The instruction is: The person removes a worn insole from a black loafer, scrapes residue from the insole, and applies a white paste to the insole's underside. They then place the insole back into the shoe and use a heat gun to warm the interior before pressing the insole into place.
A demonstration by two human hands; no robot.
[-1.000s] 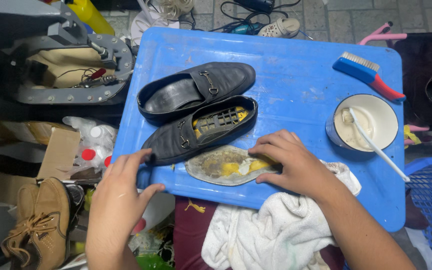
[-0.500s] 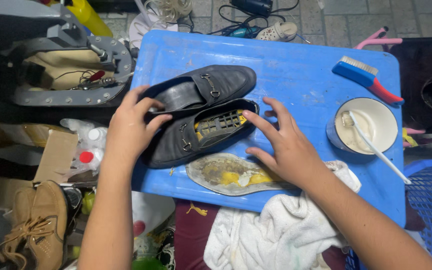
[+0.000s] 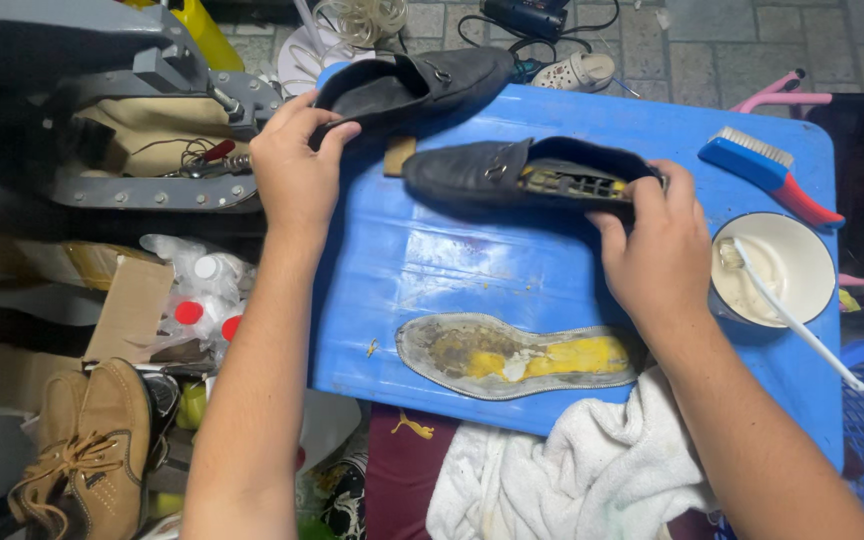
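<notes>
My left hand [image 3: 295, 165] grips the heel end of a black loafer [image 3: 412, 85], holding it at the far left corner of the blue table [image 3: 432, 270]. My right hand [image 3: 655, 250] holds the heel of a second black loafer [image 3: 497, 170], which lies across the table with its yellowish inner frame showing. A worn insole [image 3: 517, 355], grey with yellow patches, lies flat on the table near its front edge, between my forearms.
A white bowl of paste with a white toothbrush [image 3: 772, 265] stands at right, a blue and red brush [image 3: 767, 170] behind it. A white towel [image 3: 572, 470] hangs off the front edge. Tan shoes [image 3: 87, 440], bottles and a grey machine [image 3: 122, 110] crowd the left.
Both hands left the insole and took hold of the loafers. The left hand carried one shoe to the far left corner; the right turned the other crosswise.
</notes>
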